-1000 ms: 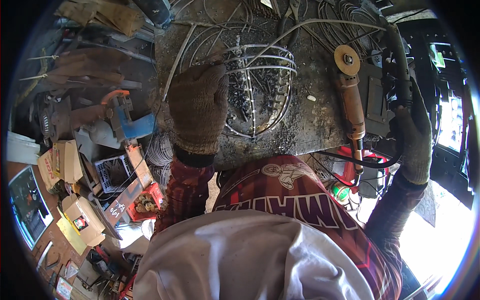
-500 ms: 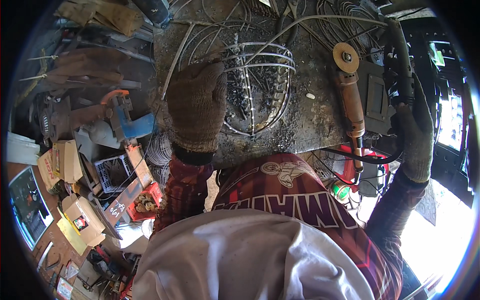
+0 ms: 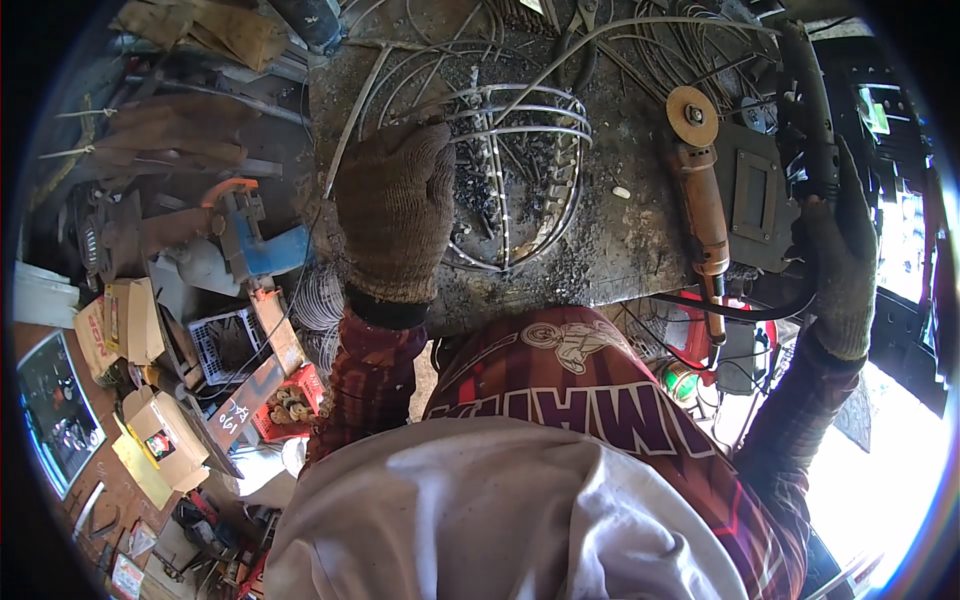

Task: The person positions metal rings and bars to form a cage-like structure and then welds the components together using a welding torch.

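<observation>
A rounded cage of bent metal wire (image 3: 502, 268) lies on the dark, grit-covered workbench (image 3: 630, 235). My left hand (image 3: 395, 215), in a brown knit glove, is closed at the cage's left side; its fingers wrap the wire there, though the grip is partly hidden. My right hand (image 3: 845, 255), in a greyish glove, is closed around the black handle of a welding electrode holder (image 3: 808, 110) at the bench's right side. A long thin rod (image 3: 640, 22) arcs left from the holder's tip, its far end near the cage's top bars. A black cable (image 3: 740, 311) trails from the handle.
An angle grinder (image 3: 703, 210) with a tan disc lies between the cage and my right hand. Pliers (image 3: 578, 45) and coiled wires sit at the back. A blue clamp-like tool (image 3: 265, 245), a red basket (image 3: 290, 405) and open cardboard boxes (image 3: 165, 440) are at left.
My right hand and the electrode holder have shifted slightly to the right, and the rod has moved with them. My left hand and the wire cage look nearly unchanged.
</observation>
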Demonstrator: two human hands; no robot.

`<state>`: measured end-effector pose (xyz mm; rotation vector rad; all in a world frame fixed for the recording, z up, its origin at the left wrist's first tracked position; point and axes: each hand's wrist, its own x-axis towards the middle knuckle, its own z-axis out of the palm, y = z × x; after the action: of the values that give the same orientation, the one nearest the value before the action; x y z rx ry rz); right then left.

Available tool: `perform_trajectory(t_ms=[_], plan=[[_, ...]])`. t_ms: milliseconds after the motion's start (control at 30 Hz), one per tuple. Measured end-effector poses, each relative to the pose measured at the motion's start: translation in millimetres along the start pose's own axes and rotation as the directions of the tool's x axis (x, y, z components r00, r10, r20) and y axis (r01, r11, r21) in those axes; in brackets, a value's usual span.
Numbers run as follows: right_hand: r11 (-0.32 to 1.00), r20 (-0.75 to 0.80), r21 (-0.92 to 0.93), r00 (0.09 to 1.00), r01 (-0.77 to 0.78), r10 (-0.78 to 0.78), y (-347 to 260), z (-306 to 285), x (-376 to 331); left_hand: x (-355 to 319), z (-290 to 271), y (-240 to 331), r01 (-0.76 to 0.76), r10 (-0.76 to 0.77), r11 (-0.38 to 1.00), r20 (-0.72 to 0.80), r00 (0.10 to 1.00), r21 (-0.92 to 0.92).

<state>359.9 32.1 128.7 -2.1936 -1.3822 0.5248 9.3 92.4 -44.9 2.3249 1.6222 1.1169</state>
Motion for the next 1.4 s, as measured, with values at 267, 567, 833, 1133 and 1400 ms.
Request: perform_trajectory(t_ms=[267, 567, 833, 1133, 1400], plan=[[0.998, 0.002, -0.048, 0.999, 0.041, -0.041, 1.9, 0.7, 8.0, 0.5, -1.1, 0.8, 0.002, -0.002, 1.000, 0.018, 1.000, 0.031], [0.997, 0.032, -0.069, 0.999, 0.033, -0.031, 5.4, -5.5, 14.8, 2.2, -3.7, 3.2, -0.017, 0.017, 1.000, 0.005, 1.000, 0.014], [0.997, 0.033, -0.059, 0.999, 0.040, -0.038, -0.4, -0.4, 13.4, 1.4, -1.3, 0.7, -0.038, 0.038, 0.999, -0.021, 0.999, 0.006], [0.954, -0.056, -0.150, 0.962, 0.258, -0.269, 17.2, -2.3, 28.0, -7.9, -3.3, 4.3, 0.001, -0.002, 0.999, 0.029, 1.000, 0.053], [0.996, -0.008, 0.055, 0.998, 0.067, -0.066, -6.6, 6.2, 14.0, 3.2, -4.7, 3.4, -0.023, 0.023, 1.000, -0.008, 1.000, -0.010]])
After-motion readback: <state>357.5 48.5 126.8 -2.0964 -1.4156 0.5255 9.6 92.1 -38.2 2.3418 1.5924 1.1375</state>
